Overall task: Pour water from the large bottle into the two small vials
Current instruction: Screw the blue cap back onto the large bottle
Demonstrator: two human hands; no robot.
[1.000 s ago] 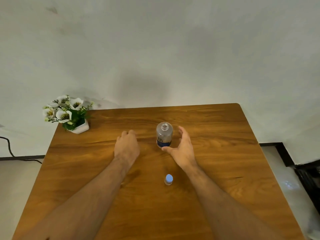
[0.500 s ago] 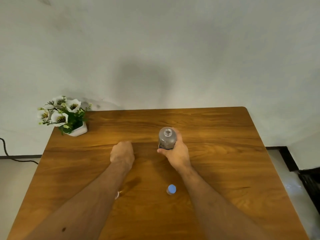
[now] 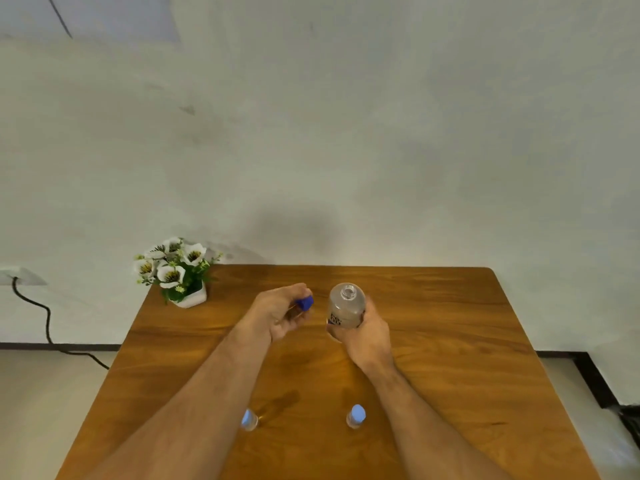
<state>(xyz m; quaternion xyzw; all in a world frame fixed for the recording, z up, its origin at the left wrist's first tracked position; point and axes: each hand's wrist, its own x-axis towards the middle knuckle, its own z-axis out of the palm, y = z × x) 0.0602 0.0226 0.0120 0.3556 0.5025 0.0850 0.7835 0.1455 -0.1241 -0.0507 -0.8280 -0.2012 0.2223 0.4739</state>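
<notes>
So far only the big bottle [image 3: 346, 306] is open. The right hand [image 3: 365, 336] wraps its fingers round it, at about 12 o'clock on the desk [image 3: 450, 341]. The left hand [image 3: 277, 315] pinches the blue cap [image 3: 305, 302]. Both little vials [image 3: 355, 416] [image 3: 248, 419], at 6 o'clock, have blue caps on; nothing looks poured yet. Clear water seems to be in the bottle.

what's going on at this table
A person is getting ready to pour water. The right hand grips the large bottle upright, its mouth open. The left hand pinches a blue cap beside it. Two small vials stand on the table nearer the person, both with blue caps on, so nothing has been poured into them yet. A potted flower sits at the far left corner.
</notes>
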